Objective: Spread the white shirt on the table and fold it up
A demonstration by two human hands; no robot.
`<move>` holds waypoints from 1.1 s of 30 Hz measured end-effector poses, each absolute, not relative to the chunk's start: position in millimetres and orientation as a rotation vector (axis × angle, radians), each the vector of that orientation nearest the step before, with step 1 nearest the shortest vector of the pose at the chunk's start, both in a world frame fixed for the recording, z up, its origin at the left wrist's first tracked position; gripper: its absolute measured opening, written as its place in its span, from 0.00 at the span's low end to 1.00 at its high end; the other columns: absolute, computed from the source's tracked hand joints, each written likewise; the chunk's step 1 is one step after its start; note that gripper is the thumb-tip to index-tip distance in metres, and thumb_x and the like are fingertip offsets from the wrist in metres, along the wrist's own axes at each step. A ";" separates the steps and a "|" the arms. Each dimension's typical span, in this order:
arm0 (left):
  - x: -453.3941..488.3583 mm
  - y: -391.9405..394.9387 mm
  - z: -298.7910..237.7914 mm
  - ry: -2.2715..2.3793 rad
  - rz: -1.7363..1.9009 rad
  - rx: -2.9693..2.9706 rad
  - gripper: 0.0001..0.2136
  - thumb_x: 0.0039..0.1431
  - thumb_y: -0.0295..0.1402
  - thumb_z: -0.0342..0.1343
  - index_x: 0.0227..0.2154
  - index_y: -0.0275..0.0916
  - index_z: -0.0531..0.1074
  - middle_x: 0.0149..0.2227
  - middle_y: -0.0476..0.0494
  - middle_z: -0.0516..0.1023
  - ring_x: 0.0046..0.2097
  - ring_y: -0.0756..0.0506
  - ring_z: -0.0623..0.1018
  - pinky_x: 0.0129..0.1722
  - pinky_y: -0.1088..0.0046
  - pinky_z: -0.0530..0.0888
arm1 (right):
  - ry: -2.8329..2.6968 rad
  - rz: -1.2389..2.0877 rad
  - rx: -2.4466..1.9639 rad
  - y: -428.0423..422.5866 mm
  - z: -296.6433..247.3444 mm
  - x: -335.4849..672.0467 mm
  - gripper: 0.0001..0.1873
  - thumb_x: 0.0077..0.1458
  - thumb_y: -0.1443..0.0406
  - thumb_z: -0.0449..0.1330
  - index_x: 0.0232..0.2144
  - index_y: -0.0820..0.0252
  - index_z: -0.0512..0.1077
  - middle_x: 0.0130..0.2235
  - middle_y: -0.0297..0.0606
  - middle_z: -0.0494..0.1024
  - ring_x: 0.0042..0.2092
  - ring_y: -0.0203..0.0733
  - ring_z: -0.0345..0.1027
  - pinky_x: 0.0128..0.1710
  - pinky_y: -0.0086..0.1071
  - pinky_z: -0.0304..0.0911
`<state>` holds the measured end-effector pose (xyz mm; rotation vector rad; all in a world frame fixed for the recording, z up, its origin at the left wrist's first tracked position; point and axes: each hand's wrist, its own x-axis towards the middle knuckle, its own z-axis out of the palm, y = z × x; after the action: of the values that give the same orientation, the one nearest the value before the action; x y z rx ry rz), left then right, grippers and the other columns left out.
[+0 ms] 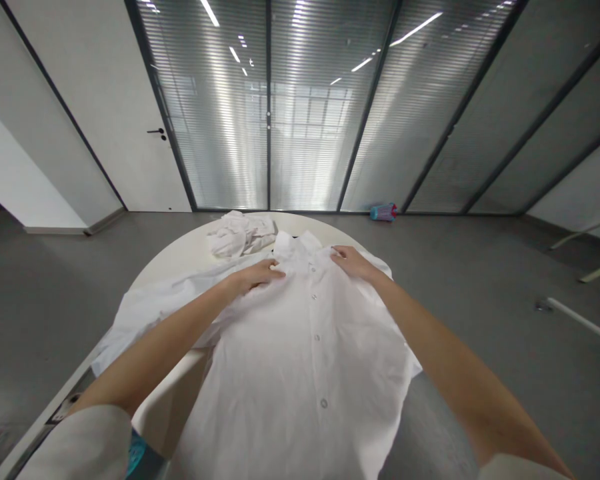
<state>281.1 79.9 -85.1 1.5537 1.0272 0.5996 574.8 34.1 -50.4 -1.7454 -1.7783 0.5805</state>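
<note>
Shirt (275, 353) lies buttons-up over the surface (173, 267), left hand (257, 275) and right hand (353, 262) by its collar, pinching or pressing fingers (345, 253) I cannot tell, and overhanging cloth could drag it askew.

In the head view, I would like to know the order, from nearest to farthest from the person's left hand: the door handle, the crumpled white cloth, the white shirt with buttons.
1. White shirt: directly under the left hand.
2. Crumpled white cloth: beyond the hand, toward the far edge of the table.
3. Door handle: far left, across the room.
</note>
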 end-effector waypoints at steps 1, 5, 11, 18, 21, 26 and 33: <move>281.7 82.4 -80.4 1.006 0.617 1.514 0.22 0.43 0.33 0.66 0.44 0.42 0.70 0.32 0.48 0.80 0.30 0.46 0.79 0.30 0.74 0.74 | -1.765 0.526 -1.728 36.2 -44.7 574.2 0.12 0.54 0.66 0.54 0.37 0.61 0.77 0.41 0.41 0.80 0.44 0.45 0.71 0.48 0.35 0.63; 284.7 94.1 -47.1 0.753 0.926 1.677 0.26 0.44 0.25 0.56 0.50 0.43 0.68 0.51 0.42 0.77 0.46 0.44 0.80 0.40 0.73 0.75 | -1.715 0.235 -1.613 46.6 -17.0 574.4 0.16 0.57 0.65 0.52 0.43 0.63 0.75 0.43 0.43 0.79 0.45 0.48 0.70 0.49 0.37 0.62; 289.4 122.2 -44.3 0.643 1.083 2.036 0.29 0.44 0.22 0.47 0.51 0.39 0.76 0.66 0.40 0.63 0.64 0.38 0.67 0.53 0.66 0.71 | -1.722 0.068 -1.600 76.1 -7.7 571.4 0.19 0.61 0.65 0.50 0.52 0.59 0.71 0.50 0.42 0.77 0.50 0.49 0.69 0.50 0.34 0.62; 309.1 145.4 -121.3 1.145 0.853 1.870 0.27 0.41 0.23 0.55 0.49 0.35 0.75 0.56 0.35 0.73 0.49 0.42 0.77 0.45 0.68 0.75 | -1.680 0.536 -2.025 102.7 -87.3 561.5 0.10 0.55 0.61 0.61 0.28 0.62 0.75 0.33 0.44 0.80 0.38 0.48 0.73 0.38 0.32 0.64; 316.3 154.2 -124.5 1.260 0.857 1.782 0.26 0.49 0.30 0.59 0.54 0.36 0.70 0.50 0.37 0.76 0.41 0.46 0.78 0.40 0.72 0.75 | -1.598 0.592 -2.094 112.2 -102.2 567.6 0.20 0.58 0.53 0.57 0.23 0.62 0.73 0.26 0.43 0.76 0.33 0.46 0.72 0.34 0.31 0.63; 325.0 173.6 -112.6 1.332 0.770 1.706 0.18 0.50 0.40 0.63 0.41 0.34 0.75 0.27 0.47 0.76 0.29 0.48 0.74 0.29 0.75 0.71 | -1.549 0.534 -2.049 126.3 -100.2 573.5 0.08 0.53 0.63 0.59 0.27 0.63 0.73 0.30 0.41 0.77 0.37 0.45 0.73 0.37 0.31 0.63; 331.2 173.8 -117.3 1.333 0.907 1.806 0.08 0.51 0.30 0.57 0.35 0.36 0.74 0.33 0.47 0.77 0.33 0.49 0.74 0.34 0.75 0.70 | -1.564 0.349 -1.794 129.4 -98.2 563.9 0.16 0.57 0.71 0.49 0.46 0.58 0.68 0.51 0.41 0.75 0.50 0.37 0.69 0.49 0.28 0.62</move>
<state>331.2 173.8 -117.3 1.8061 1.3334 0.9066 563.9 129.4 -98.2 -1.7936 -1.5639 0.3494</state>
